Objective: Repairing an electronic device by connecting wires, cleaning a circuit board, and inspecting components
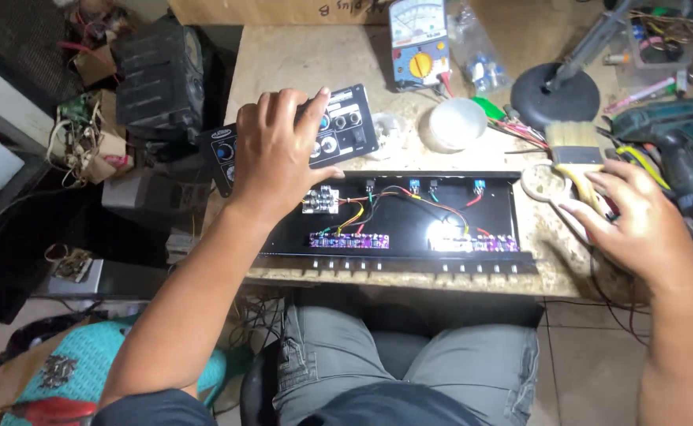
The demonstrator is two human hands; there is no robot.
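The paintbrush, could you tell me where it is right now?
In the head view, the paintbrush lies right of the black chassis, bristles toward the round black base, its handle under the right hand.

**Materials and finishes on your bench**

Your left hand [279, 150] rests on a black control panel [299, 142] of matt plastic with shiny metal knobs. Below it, the open amplifier chassis [409, 225] is glossy black painted metal that throws back the lamp glare. Your right hand [638, 225] lies by a paintbrush [573, 146] with pale, soft bristles. The tabletop [299, 59] looks like speckled, worn stone.
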